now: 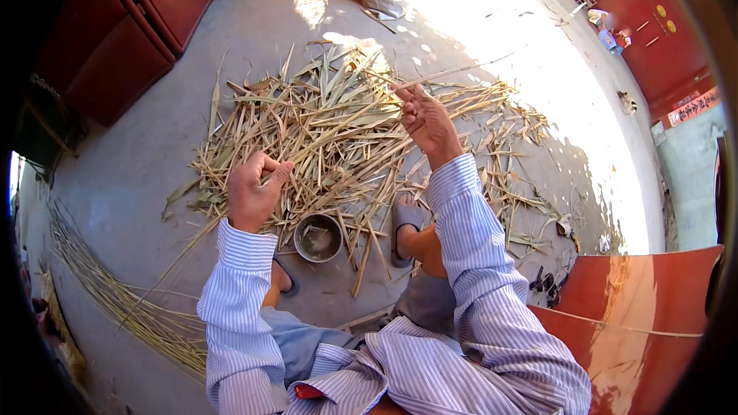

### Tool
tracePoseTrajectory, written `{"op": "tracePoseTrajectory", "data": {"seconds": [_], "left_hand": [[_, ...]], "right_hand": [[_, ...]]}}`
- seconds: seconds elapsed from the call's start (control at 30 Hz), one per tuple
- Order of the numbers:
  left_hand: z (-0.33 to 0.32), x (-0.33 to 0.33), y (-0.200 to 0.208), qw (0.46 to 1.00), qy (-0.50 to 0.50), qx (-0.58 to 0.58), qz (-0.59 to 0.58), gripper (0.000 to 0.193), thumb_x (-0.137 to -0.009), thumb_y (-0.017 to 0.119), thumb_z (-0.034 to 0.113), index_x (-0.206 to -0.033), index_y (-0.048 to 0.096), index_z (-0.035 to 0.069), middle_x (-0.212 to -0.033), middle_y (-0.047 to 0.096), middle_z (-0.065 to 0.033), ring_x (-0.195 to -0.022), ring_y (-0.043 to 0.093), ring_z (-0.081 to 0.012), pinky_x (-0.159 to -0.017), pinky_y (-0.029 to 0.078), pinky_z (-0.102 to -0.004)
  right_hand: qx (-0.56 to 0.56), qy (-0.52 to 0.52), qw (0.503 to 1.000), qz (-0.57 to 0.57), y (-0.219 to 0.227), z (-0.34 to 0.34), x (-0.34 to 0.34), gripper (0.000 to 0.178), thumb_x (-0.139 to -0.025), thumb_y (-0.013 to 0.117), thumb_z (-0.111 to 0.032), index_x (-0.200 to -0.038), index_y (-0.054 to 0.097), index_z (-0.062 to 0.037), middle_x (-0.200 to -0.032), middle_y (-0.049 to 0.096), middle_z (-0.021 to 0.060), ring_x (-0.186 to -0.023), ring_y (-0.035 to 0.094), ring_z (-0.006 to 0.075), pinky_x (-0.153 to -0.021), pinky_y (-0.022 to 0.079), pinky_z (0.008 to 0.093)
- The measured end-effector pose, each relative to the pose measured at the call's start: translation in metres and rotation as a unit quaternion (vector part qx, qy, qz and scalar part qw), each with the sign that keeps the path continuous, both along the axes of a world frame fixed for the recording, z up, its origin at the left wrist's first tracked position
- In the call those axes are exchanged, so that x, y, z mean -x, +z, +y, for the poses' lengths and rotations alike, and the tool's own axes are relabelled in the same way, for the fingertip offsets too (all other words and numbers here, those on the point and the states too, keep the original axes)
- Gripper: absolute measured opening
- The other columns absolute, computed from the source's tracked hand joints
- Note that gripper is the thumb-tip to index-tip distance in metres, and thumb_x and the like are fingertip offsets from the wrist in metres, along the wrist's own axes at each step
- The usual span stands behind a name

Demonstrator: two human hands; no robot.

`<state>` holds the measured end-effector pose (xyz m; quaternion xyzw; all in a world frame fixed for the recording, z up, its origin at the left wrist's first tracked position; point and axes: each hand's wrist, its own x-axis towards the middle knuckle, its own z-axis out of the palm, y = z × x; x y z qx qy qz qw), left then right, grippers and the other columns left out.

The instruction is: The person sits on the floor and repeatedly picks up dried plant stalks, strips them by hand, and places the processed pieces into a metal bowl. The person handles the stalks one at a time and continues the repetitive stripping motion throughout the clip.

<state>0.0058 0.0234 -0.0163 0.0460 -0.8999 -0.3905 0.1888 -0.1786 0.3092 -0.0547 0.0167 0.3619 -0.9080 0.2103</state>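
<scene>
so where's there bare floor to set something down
Bare grey concrete floor lies between the straw-coloured pile of dry leaves and the long, thin yellow-green stalks at left; more, sunlit, between pile and red double door. Crowded: the pile itself, and beside the round, grey, metal-looking bowl.

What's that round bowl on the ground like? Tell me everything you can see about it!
The round bowl has a thin, pale grey rim and darker inside walls; it looks like metal, though I can't be sure. It stands upright on the grey ground between the slippers, with something murky and brownish inside, maybe water. Dry stalks lie close by its far and right sides. The left hand is near but not touching it.
</scene>
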Motion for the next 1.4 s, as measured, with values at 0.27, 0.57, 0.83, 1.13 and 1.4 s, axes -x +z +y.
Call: {"op": "tracePoseTrajectory", "data": {"seconds": [0.27,0.57,0.83,1.13,1.4], "left_hand": [[-0.018,-0.009,-0.005,1.0,0.01,0.006,-0.007,0.03,-0.08,0.076,0.028,-0.074,0.062,0.002,-0.064,0.063,-0.0105,-0.053,0.057,-0.0203,-0.051,0.043,-0.0327],[-0.07,-0.012,0.006,0.995,0.025,0.096,0.03,0.025,-0.078,0.077,0.023,-0.075,0.06,0.004,-0.064,0.062,-0.0093,-0.053,0.057,-0.0235,-0.05,0.042,-0.0347],[-0.014,0.029,0.011,0.975,-0.059,0.189,0.098,0.019,-0.082,0.071,0.023,-0.082,0.063,0.006,-0.07,0.064,-0.0093,-0.065,0.061,-0.0267,-0.06,0.043,-0.0378],[-0.064,0.015,0.004,0.998,-0.056,-0.002,-0.022,0.016,-0.083,0.074,0.014,-0.081,0.064,0.001,-0.069,0.065,-0.0058,-0.061,0.058,-0.012,-0.056,0.045,-0.0284],[-0.054,0.019,0.005,0.995,-0.091,-0.029,-0.016,0.016,-0.083,0.074,0.012,-0.079,0.063,0.0,-0.067,0.063,-0.0043,-0.061,0.055,-0.0089,-0.056,0.044,-0.0263]], "right_hand": [[-0.141,-0.096,0.985,0.028,0.006,-0.017,-0.005,0.024,-0.093,0.065,-0.025,-0.099,0.064,-0.0015,-0.084,0.066,0.0026,-0.063,0.056,0.0054,-0.049,0.044,0.0171],[-0.145,-0.22,0.964,-0.04,-0.012,0.033,0.029,0.026,-0.088,0.07,-0.029,-0.089,0.066,-0.0031,-0.077,0.065,0.003,-0.062,0.059,0.0082,-0.047,0.044,0.0171],[-0.088,0.031,0.995,-0.038,-0.006,-0.068,-0.04,0.019,-0.095,0.06,-0.025,-0.1,0.061,-0.006,-0.091,0.069,0.0057,-0.074,0.065,0.011,-0.055,0.052,0.0213],[-0.166,-0.196,0.966,-0.014,-0.004,0.015,0.022,0.021,-0.094,0.063,-0.026,-0.093,0.063,-0.0056,-0.081,0.068,0.0045,-0.062,0.059,0.0061,-0.05,0.047,0.017],[-0.095,0.006,0.995,0.025,0.01,-0.016,-0.01,0.028,-0.095,0.06,-0.024,-0.111,0.059,-0.0004,-0.098,0.067,0.0051,-0.071,0.06,0.0071,-0.057,0.05,0.0183]]}}
